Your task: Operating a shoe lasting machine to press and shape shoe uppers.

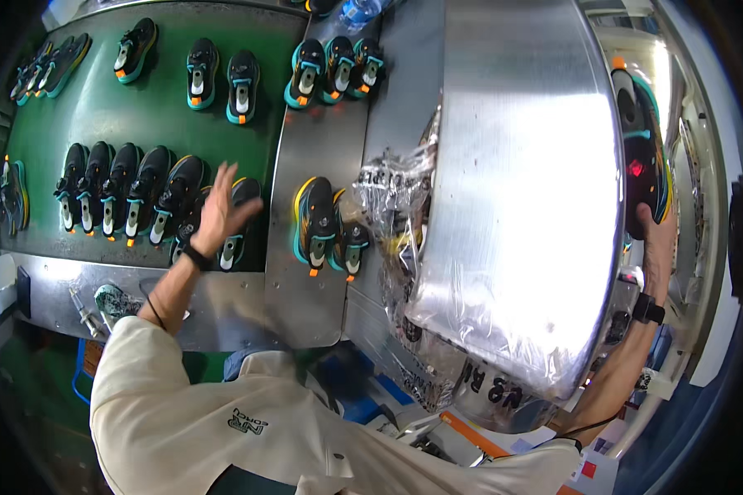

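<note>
My left hand (220,213) hovers over the near right part of a green conveyor belt (223,148), fingers spread and somewhat blurred, with nothing in them. Under and beside it is a black sneaker (243,194), partly covered by the hand; whether they touch, I cannot tell. At the far right, my right hand (657,239) reaches past a metal housing and grips the heel end of a dark sneaker (641,148) with turquoise and yellow sole edges. A red light spot shows on that sneaker. The fingers around it are partly hidden.
Several black sneakers (124,190) stand in a row on the belt, with others behind. A pair (314,223) and a trio (336,70) sit on the metal strip. A large shiny metal housing (520,198) separates my arms; clear plastic wrap (388,198) hangs along its left side.
</note>
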Demonstrator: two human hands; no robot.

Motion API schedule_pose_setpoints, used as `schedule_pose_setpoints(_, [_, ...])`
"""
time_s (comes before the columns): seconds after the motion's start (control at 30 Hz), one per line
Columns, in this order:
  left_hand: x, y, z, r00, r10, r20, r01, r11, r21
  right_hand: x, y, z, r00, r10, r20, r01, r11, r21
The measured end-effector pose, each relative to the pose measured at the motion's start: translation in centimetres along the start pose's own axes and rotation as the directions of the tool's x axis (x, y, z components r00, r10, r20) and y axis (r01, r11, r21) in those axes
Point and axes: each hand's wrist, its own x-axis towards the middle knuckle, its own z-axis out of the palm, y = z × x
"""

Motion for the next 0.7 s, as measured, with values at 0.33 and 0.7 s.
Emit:
schedule_pose_setpoints(0.33, [-7.4,-0.1,5.1,0.961,-0.272,-0.058,0.277,0.948,0.154,-5.4,-0.6,-3.4,0.95,0.2,-0.238,-0.107,0.929,0.354])
schedule_pose_setpoints(0.7, [-14.1,15.5,2.2,0.926,0.1,0.365,-0.006,0.968,-0.25,-38.7,8.1,-14.9,0.462,0.479,-0.746,0.036,0.831,0.556])
